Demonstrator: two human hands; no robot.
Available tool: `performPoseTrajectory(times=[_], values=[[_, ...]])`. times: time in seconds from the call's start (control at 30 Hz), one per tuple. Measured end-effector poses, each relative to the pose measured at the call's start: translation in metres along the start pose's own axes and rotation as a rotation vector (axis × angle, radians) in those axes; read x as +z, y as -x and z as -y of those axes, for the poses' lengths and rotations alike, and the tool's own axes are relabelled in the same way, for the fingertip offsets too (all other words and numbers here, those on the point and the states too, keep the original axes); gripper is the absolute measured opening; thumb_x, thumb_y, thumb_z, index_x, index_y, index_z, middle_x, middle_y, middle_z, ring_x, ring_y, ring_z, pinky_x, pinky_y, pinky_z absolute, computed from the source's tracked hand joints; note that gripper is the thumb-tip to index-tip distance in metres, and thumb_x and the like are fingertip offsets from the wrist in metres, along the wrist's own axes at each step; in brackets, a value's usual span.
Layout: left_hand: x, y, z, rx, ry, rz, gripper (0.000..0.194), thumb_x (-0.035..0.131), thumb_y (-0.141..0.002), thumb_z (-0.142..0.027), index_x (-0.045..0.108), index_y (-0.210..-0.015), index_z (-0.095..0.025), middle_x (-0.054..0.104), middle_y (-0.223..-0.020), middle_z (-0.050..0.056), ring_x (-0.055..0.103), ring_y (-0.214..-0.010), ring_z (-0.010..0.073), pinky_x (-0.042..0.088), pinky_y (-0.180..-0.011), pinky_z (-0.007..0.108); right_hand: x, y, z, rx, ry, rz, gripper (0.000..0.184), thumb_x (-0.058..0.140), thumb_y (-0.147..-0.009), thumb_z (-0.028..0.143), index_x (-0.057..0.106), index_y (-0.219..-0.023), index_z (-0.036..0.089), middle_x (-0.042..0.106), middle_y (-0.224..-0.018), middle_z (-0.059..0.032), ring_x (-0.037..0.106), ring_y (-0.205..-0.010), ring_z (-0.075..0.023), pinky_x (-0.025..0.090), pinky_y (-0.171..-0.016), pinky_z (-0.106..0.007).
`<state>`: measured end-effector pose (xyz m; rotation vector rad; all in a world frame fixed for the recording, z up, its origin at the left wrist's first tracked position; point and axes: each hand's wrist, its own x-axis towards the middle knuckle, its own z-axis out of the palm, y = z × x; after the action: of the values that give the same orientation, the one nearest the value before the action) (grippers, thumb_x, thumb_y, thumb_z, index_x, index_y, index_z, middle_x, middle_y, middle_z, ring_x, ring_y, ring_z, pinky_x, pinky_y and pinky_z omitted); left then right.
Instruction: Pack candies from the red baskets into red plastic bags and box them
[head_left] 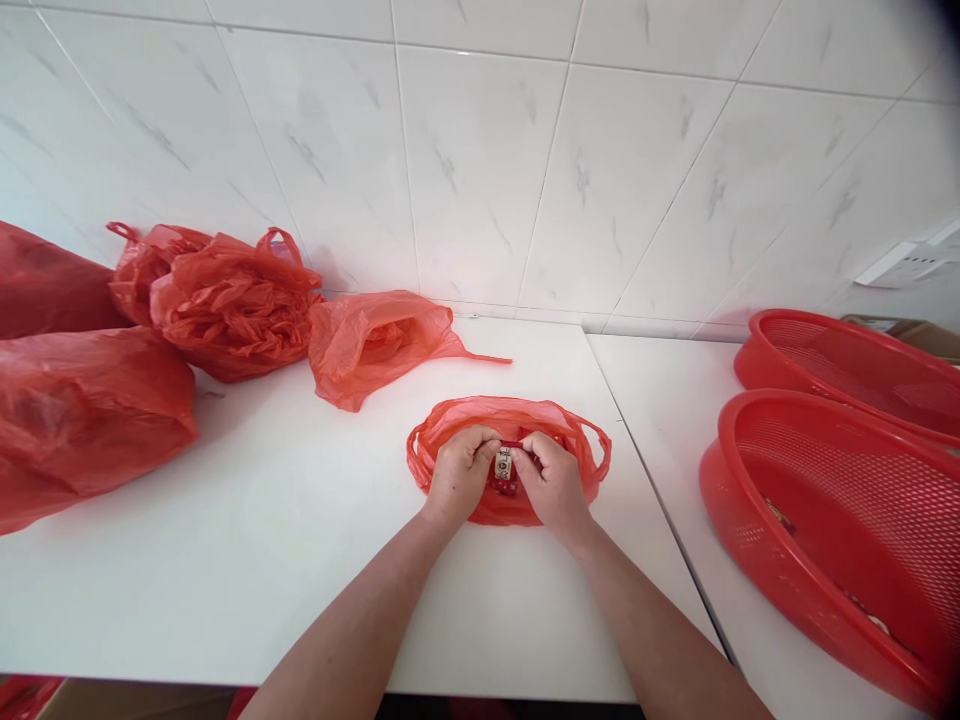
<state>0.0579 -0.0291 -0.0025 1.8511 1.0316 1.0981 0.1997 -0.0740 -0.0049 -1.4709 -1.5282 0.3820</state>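
An open red plastic bag (517,408) lies on the white table with its two handles spread to the sides. Over its mouth, a small red packet (504,463) with a cream label and dark printing is stretched between both hands. The top edge of it is pinched by my left hand (463,470) between thumb and fingers. From the other side, my right hand (553,480) pinches the same edge close by. More red, shiny pieces show inside the bag behind the fingers, partly hidden.
Full red plastic bags (82,410) and a crumpled one (232,300) stand at the left. A slack, open red bag (382,345) lies near the tiled wall (480,150). Two red mesh baskets (739,470) sit at the right, the nearer with a few small pieces inside.
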Motion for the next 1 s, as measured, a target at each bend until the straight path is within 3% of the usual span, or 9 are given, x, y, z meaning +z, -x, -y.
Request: performPoseTrajectory(times=[0.13, 0.23, 0.3, 0.47, 0.6, 0.7, 0.83, 1.0], values=[[-0.0012, -0.0003, 0.0027, 0.108, -0.101, -0.140, 0.008, 0.052, -0.084, -0.019, 0.057, -0.090, -0.020, 0.060, -0.085, 0.003, 0.056, -0.078, 0.0154, 0.047, -0.071, 0.029, -0.0017, -0.0007, -0.0020, 0.094, -0.056, -0.073, 0.025, 0.049, -0.086, 0.034, 0.040, -0.066, 0.022, 0.044, -0.058, 0.0030, 0.038, -0.052, -0.0122, 0.034, -0.049, -0.026], [-0.0010, -0.0006, 0.0030, 0.187, -0.135, -0.091, 0.007, 0.053, -0.084, -0.020, 0.056, -0.078, -0.020, 0.057, -0.078, 0.002, 0.053, -0.074, 0.0147, 0.046, -0.069, 0.028, -0.0035, -0.0013, -0.0015, 0.131, -0.093, -0.101, 0.027, 0.052, -0.085, 0.037, 0.041, -0.065, 0.022, 0.047, -0.059, 0.0024, 0.041, -0.054, -0.0130, 0.037, -0.051, -0.027], [0.0005, -0.0002, 0.0022, 0.192, -0.128, -0.050, 0.001, 0.057, -0.081, -0.021, 0.058, -0.081, -0.020, 0.059, -0.081, 0.001, 0.054, -0.077, 0.0149, 0.046, -0.070, 0.029, -0.0039, -0.0013, -0.0002, 0.144, -0.114, -0.094, 0.028, 0.053, -0.085, 0.038, 0.042, -0.065, 0.022, 0.047, -0.059, 0.0023, 0.041, -0.054, -0.0130, 0.036, -0.050, -0.027], [0.0040, 0.0016, 0.0016, -0.069, 0.030, 0.003, 0.043, 0.066, -0.074, -0.021, 0.054, -0.115, -0.025, 0.063, -0.095, 0.001, 0.058, -0.083, 0.0162, 0.048, -0.072, 0.029, -0.0031, -0.0005, 0.0016, 0.146, -0.183, -0.033, 0.029, 0.051, -0.085, 0.040, 0.043, -0.065, 0.022, 0.047, -0.059, 0.0018, 0.040, -0.054, -0.0131, 0.035, -0.049, -0.027], [0.0048, 0.0012, 0.0027, -0.199, 0.366, 0.161, 0.030, 0.061, -0.079, -0.026, 0.056, -0.109, -0.021, 0.064, -0.082, 0.001, 0.060, -0.073, 0.0150, 0.049, -0.067, 0.028, -0.0037, -0.0006, -0.0005, 0.168, -0.205, -0.019, 0.031, 0.052, -0.085, 0.042, 0.041, -0.064, 0.022, 0.042, -0.057, 0.0027, 0.037, -0.052, -0.0128, 0.032, -0.048, -0.027], [0.0048, -0.0003, 0.0017, -0.237, 0.540, 0.167, 0.028, 0.061, -0.080, -0.027, 0.052, -0.105, -0.019, 0.063, -0.075, 0.000, 0.059, -0.067, 0.0135, 0.048, -0.063, 0.026, -0.0064, -0.0011, -0.0006, 0.155, -0.255, 0.014, 0.027, 0.050, -0.086, 0.041, 0.044, -0.067, 0.022, 0.044, -0.059, 0.0023, 0.038, -0.054, -0.0130, 0.033, -0.050, -0.027], [0.0030, -0.0021, -0.0017, -0.268, 0.588, 0.087, 0.029, 0.063, -0.078, -0.027, 0.047, -0.101, -0.020, 0.061, -0.069, -0.003, 0.058, -0.060, 0.0120, 0.046, -0.058, 0.025, -0.0081, -0.0012, 0.0025, 0.136, -0.317, 0.112, 0.021, 0.049, -0.087, 0.036, 0.050, -0.072, 0.022, 0.050, -0.065, 0.0012, 0.043, -0.059, -0.0135, 0.036, -0.053, -0.027], [0.0023, -0.0012, 0.0004, -0.249, 0.525, 0.096, 0.023, 0.059, -0.080, -0.029, 0.045, -0.098, -0.022, 0.059, -0.066, -0.004, 0.055, -0.057, 0.0116, 0.044, -0.056, 0.024, -0.0041, -0.0008, 0.0026, 0.163, -0.326, 0.132, 0.019, 0.054, -0.083, 0.032, 0.051, -0.068, 0.020, 0.049, -0.064, 0.0018, 0.042, -0.058, -0.0123, 0.035, -0.053, -0.026]])
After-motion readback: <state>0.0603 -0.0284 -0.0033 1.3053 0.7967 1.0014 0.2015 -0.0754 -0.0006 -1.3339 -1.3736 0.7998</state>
